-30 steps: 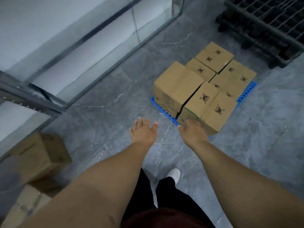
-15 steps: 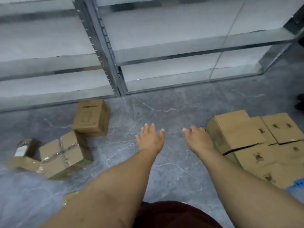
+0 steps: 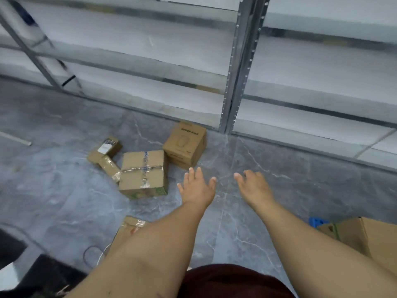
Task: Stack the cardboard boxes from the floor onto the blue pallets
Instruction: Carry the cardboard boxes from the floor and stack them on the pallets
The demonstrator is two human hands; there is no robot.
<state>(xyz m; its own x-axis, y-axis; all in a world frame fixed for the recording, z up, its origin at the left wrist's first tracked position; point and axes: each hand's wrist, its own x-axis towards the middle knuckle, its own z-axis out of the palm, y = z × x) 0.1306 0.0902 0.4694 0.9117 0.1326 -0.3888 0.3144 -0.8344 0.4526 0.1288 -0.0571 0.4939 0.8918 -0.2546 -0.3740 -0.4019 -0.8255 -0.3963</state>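
Several cardboard boxes lie on the grey floor to my left. A taped box (image 3: 142, 174) sits nearest, a printed box (image 3: 184, 145) stands behind it by the shelving, and two small boxes (image 3: 105, 155) lie to its left. Another box (image 3: 131, 227) is partly hidden under my left forearm. My left hand (image 3: 197, 188) stretches forward with straight fingers, empty, just right of the taped box. My right hand (image 3: 254, 187) is also out, fingers relaxed, holding nothing. A corner of the blue pallet (image 3: 318, 222) shows at the right with stacked boxes (image 3: 365, 239) on it.
Metal shelving (image 3: 238, 67) with white boards runs along the far side, its upright post just behind the printed box. A thin cable loop (image 3: 92, 255) lies on the floor near my left arm, beside a dark object at the bottom left corner.
My view has swung left, away from the pallet stack and toward the loose boxes. The boxes on the floor are now closer to my left hand. Both hands stay empty.
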